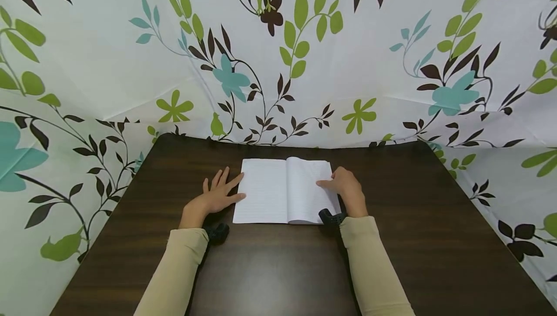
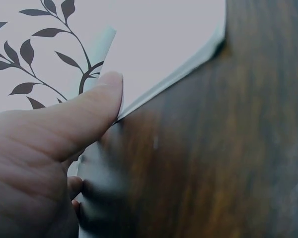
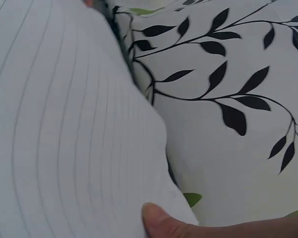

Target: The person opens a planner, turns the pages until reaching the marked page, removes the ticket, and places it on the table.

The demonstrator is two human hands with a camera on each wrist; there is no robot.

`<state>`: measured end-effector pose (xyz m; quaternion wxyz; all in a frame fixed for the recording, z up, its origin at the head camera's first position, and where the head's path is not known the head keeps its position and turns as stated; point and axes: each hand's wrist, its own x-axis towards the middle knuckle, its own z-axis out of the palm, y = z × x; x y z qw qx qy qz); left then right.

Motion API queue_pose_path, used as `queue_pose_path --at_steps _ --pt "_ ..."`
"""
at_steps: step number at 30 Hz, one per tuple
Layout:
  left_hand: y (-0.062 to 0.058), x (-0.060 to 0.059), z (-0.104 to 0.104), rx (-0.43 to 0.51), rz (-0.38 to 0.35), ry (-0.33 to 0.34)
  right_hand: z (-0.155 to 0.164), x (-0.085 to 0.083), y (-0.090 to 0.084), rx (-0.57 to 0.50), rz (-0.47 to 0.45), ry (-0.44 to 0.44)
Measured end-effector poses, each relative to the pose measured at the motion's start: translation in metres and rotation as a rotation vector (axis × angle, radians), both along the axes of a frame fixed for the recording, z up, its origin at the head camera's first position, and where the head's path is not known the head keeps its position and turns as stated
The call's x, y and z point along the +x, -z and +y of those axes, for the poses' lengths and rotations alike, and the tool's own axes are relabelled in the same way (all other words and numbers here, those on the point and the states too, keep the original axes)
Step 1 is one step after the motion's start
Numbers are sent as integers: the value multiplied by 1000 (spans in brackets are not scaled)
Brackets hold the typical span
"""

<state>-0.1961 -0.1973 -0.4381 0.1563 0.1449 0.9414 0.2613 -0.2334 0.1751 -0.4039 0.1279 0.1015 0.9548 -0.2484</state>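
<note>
An open notebook (image 1: 264, 191) with white lined pages lies on the dark wooden table. My left hand (image 1: 214, 199) is at its left edge, fingers spread, the thumb resting on the page's margin. In the left wrist view, the left thumb (image 2: 102, 101) touches the notebook's edge close to a corner. My right hand (image 1: 348, 189) is at the right page (image 1: 306, 188), fingers curled, and pinches its outer edge. The right wrist view shows a digit of the right hand (image 3: 161, 220) on the bowed lined page (image 3: 84, 129); the fingers under the page are hidden.
The dark table (image 1: 270, 272) extends to both sides and in front of the notebook. A white cloth (image 1: 348, 60) with leaf and flower prints hangs behind and around it. A black wrist camera (image 1: 217, 234) sits by the left wrist, another (image 1: 331, 218) by the right.
</note>
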Motion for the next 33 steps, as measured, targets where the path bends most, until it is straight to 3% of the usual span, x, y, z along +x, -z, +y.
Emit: queue_pose_path --at_steps 9,16,22,33 --pt "1 -5 2 -10 9 5 -1 -1 2 77 129 10" --pt "-1 -4 2 -8 -3 2 -1 2 -4 75 92 34" --pt "-3 1 1 -2 -4 0 4 0 -2 -13 102 21" --pt "0 -1 0 8 -4 1 5 -4 0 -198 182 0"
